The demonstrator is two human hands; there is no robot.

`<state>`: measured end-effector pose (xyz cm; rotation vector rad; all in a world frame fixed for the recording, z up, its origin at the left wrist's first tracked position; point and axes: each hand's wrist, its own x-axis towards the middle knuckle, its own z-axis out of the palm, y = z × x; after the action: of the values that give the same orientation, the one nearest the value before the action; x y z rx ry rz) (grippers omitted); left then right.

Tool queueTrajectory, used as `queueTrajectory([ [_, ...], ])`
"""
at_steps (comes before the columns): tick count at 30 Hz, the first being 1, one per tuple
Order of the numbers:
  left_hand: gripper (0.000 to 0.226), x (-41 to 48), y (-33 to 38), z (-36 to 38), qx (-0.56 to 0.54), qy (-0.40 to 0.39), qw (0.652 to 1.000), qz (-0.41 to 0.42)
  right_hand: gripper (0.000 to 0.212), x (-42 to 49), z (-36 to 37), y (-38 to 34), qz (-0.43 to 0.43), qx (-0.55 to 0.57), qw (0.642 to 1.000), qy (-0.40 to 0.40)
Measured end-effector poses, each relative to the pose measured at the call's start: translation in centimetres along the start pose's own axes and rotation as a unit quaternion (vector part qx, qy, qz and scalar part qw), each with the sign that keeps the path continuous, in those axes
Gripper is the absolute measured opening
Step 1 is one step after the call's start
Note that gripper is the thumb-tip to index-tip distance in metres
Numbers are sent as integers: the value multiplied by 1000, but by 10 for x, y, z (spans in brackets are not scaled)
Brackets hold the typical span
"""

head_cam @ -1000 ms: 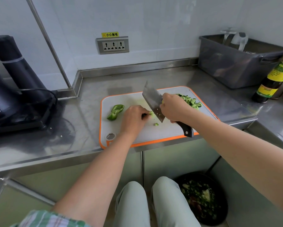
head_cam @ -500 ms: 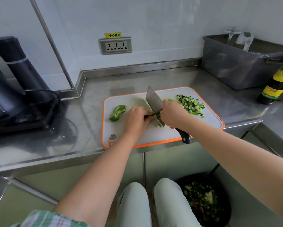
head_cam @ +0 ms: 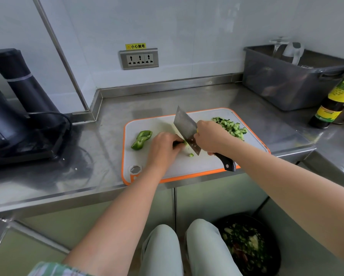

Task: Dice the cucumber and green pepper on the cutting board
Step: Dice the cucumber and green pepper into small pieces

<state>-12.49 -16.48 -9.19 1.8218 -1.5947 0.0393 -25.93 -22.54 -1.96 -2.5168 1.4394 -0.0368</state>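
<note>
Steel counter (head_cam: 107,156), white wall (head_cam: 187,32); right fingers (head_cam: 202,134) grip cleaver (head_cam: 184,124), left fingers (head_cam: 174,139) hold pepper piece (head_cam: 185,143).

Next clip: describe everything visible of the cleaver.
The cleaver has a broad rectangular blade of dull grey metal and a dark handle whose butt juts past the right hand, which grips it where blade meets handle. It stands edge-down over the white cutting board, flat side close to the left hand, which pins a green pepper piece.
</note>
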Motion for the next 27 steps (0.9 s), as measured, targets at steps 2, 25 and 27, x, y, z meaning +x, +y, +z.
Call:
queueTrajectory([
  [2, 10, 0, 1, -1, -1, 3, 1000, 2, 18, 0, 3, -1, -6, 1, 1000, -6],
  [25, 10, 0, 0, -1, -21, -3, 1000, -11, 11, 0, 6, -4, -6, 13, 1000, 18],
  [27, 10, 0, 1, -2, -15, -8, 1000, -14, 22, -1, 8, -7, -10, -5, 1000, 8],
])
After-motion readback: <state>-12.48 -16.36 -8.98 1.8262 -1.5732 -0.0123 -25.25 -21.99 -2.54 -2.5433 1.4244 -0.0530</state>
